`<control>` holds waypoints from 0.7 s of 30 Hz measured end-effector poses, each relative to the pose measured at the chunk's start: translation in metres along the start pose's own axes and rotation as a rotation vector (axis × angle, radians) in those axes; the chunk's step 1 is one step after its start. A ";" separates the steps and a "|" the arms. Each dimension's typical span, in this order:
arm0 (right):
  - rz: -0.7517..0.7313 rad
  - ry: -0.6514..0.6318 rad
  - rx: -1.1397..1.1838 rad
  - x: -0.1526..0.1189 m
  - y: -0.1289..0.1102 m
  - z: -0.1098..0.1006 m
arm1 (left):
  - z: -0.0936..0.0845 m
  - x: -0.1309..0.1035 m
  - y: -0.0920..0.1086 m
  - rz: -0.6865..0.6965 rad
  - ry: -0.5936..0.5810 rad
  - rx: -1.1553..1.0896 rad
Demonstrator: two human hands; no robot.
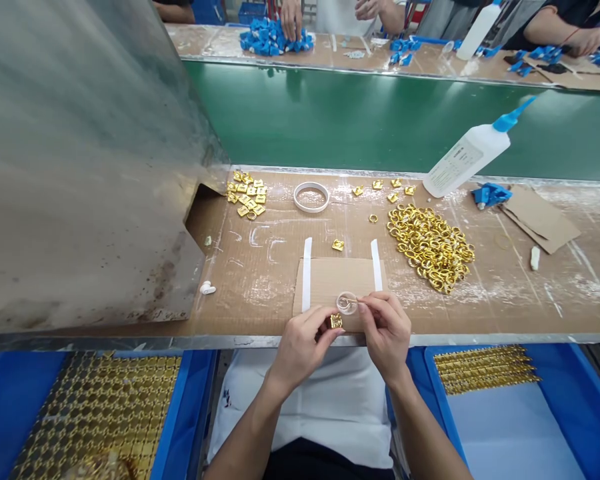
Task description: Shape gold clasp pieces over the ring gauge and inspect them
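Observation:
My left hand (pixel 303 343) pinches a small gold square piece (pixel 336 321) near the table's front edge. My right hand (pixel 387 330) holds a thin stick (pixel 359 301), its tip over a small clear round dish (pixel 347 303). The dish sits on a cardboard pad (pixel 337 275) with white tape strips at both sides. Beyond the pad lies a loose gold square piece (pixel 338 245). A heap of gold rings (pixel 430 247) is to the right, and a cluster of gold square pieces (pixel 247 193) lies at the back left.
A metal housing (pixel 90 167) stands at the left. A white bottle (pixel 465 157) and tape roll (pixel 311 197) are at the back. Blue trays (pixel 193 407) (pixel 575 400) flank my lap. Beyond the green belt (pixel 330 113), other people's hands are by blue pieces (pixel 267 39).

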State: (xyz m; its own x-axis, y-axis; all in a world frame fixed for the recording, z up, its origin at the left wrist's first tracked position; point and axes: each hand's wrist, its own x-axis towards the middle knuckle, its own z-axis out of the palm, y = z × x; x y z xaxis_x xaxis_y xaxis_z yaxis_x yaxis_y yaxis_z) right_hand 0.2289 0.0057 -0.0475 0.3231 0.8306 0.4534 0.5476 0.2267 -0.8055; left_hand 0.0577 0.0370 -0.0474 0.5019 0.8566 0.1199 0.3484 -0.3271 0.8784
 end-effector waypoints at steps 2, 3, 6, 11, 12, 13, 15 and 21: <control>0.037 0.017 0.042 -0.001 0.001 -0.002 | 0.000 0.000 0.001 -0.008 -0.001 -0.006; 0.060 0.027 0.067 -0.001 0.001 -0.002 | 0.000 0.001 0.001 -0.015 0.000 -0.012; 0.154 0.046 0.158 -0.003 0.002 -0.003 | 0.000 0.002 0.004 -0.058 0.014 -0.045; 0.264 0.082 0.245 -0.006 -0.001 -0.002 | 0.001 0.004 0.004 -0.087 0.049 -0.063; 0.264 0.095 0.252 -0.007 -0.002 -0.002 | 0.002 0.004 0.004 -0.082 0.052 -0.058; 0.258 0.108 0.261 -0.008 -0.003 -0.002 | 0.002 0.003 0.004 -0.075 0.056 -0.055; 0.233 0.130 0.287 -0.013 -0.003 -0.001 | 0.003 0.003 0.003 -0.064 0.061 -0.054; 0.162 0.064 0.348 -0.028 -0.001 0.001 | 0.003 0.003 0.004 -0.044 0.063 -0.049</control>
State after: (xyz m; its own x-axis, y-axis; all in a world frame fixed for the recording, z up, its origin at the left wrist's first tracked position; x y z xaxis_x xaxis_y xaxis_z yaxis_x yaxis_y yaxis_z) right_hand 0.2182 -0.0176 -0.0595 0.4373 0.8389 0.3240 0.1942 0.2637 -0.9449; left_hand 0.0626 0.0372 -0.0451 0.4358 0.8936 0.1079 0.3294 -0.2699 0.9048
